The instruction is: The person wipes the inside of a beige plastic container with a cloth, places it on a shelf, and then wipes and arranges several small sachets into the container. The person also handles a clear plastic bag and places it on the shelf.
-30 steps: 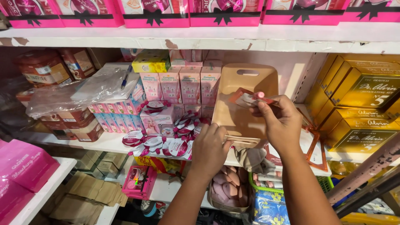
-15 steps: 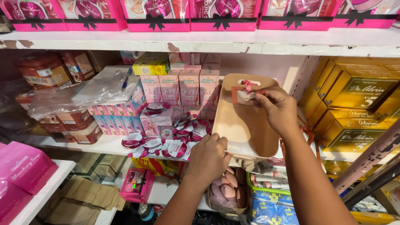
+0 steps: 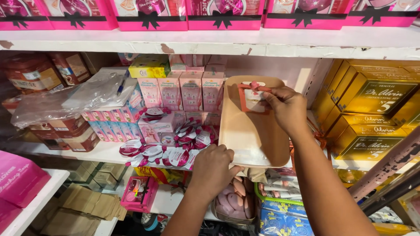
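A tan plastic tray-like board (image 3: 251,131) with a handle slot is held upright in front of the middle shelf. My left hand (image 3: 213,168) grips its bottom edge. My right hand (image 3: 286,107) is at its upper part, pinching a small red-and-white tag with a pink ribbon (image 3: 251,96) against the handle slot. Clear plastic film shows on the board's lower part.
Pink carton boxes (image 3: 192,89) and loose pink-white sachets (image 3: 175,148) fill the shelf to the left. Gold boxes (image 3: 372,105) stack at the right. Pink gift boxes with black bows (image 3: 223,15) line the top shelf. Wrapped brown jars (image 3: 48,100) sit far left; a basket of pink items (image 3: 236,199) is below.
The board has been tipped from leaning right to upright and moved lower. My right hand has brought the tag onto its handle slot; my left hand stays on the bottom edge.
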